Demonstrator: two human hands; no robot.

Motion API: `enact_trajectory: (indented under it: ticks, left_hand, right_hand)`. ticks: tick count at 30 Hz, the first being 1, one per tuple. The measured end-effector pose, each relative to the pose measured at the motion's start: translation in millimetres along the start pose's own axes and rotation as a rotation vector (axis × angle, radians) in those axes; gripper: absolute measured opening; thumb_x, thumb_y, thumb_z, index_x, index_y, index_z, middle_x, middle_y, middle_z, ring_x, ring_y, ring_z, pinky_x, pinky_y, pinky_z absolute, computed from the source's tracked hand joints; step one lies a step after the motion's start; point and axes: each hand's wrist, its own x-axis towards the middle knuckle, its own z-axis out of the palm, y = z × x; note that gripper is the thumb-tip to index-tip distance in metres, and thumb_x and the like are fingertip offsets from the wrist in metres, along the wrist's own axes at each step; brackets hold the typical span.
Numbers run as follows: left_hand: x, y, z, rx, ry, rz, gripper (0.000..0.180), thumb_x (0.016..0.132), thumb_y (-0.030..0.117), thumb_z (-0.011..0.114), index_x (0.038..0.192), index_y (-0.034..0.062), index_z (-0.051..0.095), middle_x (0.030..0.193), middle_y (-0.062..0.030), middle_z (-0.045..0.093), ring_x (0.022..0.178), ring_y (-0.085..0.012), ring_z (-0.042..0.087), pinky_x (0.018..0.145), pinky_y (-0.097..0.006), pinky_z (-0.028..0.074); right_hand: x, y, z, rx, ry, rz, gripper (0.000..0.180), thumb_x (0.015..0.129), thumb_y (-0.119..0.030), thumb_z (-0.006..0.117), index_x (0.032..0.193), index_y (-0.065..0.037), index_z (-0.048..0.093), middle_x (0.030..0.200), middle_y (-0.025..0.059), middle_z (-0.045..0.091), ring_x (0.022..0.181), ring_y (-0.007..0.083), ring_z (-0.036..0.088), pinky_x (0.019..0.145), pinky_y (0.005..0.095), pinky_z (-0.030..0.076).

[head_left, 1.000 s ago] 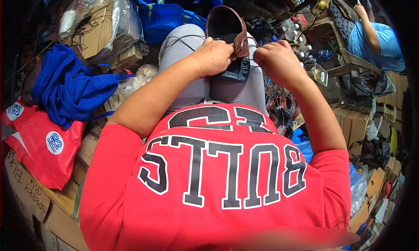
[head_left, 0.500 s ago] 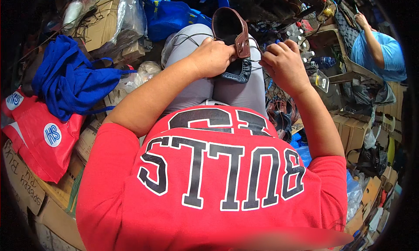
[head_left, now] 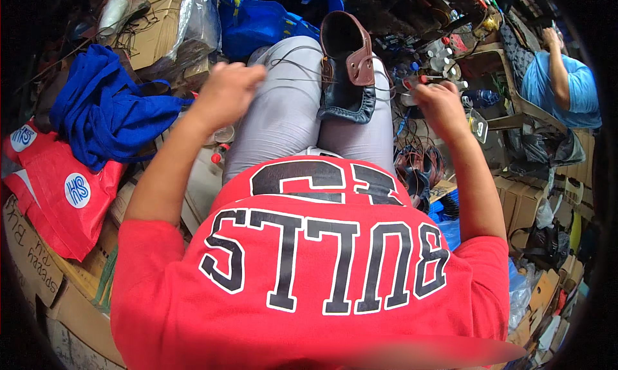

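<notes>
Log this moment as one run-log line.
left hand: pulled out left, drawing thread | right hand: pulled out right, drawing thread | shoe: upright between knees | threads: taut

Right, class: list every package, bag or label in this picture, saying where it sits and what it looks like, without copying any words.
Red bag: far left, flat, red with round blue-and-white badges.
Cardboard box: lower left under the red bag, brown, handwritten marks.
Blue bag: top centre beyond the knees, bright blue.
Cardboard boxes: right side, brown, stacked.
Clear plastic wrap: top left over cardboard.

A brown-and-black leather shoe (head_left: 347, 67) lies between the knees, thin thread (head_left: 296, 64) strung across its upper.
</notes>
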Motion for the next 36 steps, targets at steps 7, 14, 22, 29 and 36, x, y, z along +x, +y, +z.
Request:
enact_trajectory:
  ticks: [7,14,22,29,36]
  left_hand:
    - [38,59,-63,-1.240,0.174,0.216,0.006,0.082,0.001,0.064,0.087,0.0011,0.063,0.089,-0.0056,0.061,0.086,-0.0115,0.057,0.077,-0.024,0.045]
    - [28,83,-15,-1.305,-0.436,0.056,0.009,0.085,0.008,0.059,0.083,-0.0003,0.059,0.085,-0.0086,0.062,0.083,-0.0183,0.060,0.074,-0.032,0.048]
    - [-46,-131,-71,0.211,0.047,-0.421,0.017,0.075,0.018,0.069,0.085,0.0046,0.068,0.086,-0.0148,0.065,0.082,-0.0304,0.062,0.074,-0.037,0.048]
    - [-14,-104,-49,0.171,0.117,-0.435,0.029,0.078,0.021,0.067,0.100,0.0036,0.067,0.095,-0.0196,0.062,0.091,-0.0336,0.060,0.076,-0.042,0.047]
    - [99,52,45,-0.558,0.059,0.135,0.053,0.068,0.019,0.076,0.117,0.0079,0.058,0.115,-0.0147,0.058,0.110,-0.0284,0.054,0.096,-0.034,0.041]
  right_hand:
    - [47,-42,-31,1.611,0.350,0.313,0.020,0.087,-0.020,0.062,0.092,-0.001,0.065,0.085,0.0042,0.064,0.079,0.0112,0.058,0.072,0.0255,0.046]
    - [45,-77,-45,1.373,-0.343,-0.007,0.022,0.086,-0.022,0.065,0.083,-0.001,0.060,0.074,0.0011,0.057,0.070,0.0089,0.051,0.064,0.0227,0.042]
    - [-97,80,14,0.406,-0.119,0.548,0.019,0.079,-0.015,0.063,0.094,-0.002,0.067,0.088,0.0139,0.063,0.082,0.0262,0.062,0.073,0.0324,0.048]
    - [-169,119,49,0.268,-0.305,0.685,0.022,0.077,-0.012,0.065,0.099,-0.009,0.069,0.093,0.0150,0.065,0.087,0.0274,0.064,0.079,0.0335,0.049]
    - [17,-28,-13,0.899,0.050,0.157,0.015,0.075,0.004,0.066,0.088,-0.003,0.068,0.087,0.0043,0.065,0.083,0.0129,0.061,0.075,0.0255,0.048]
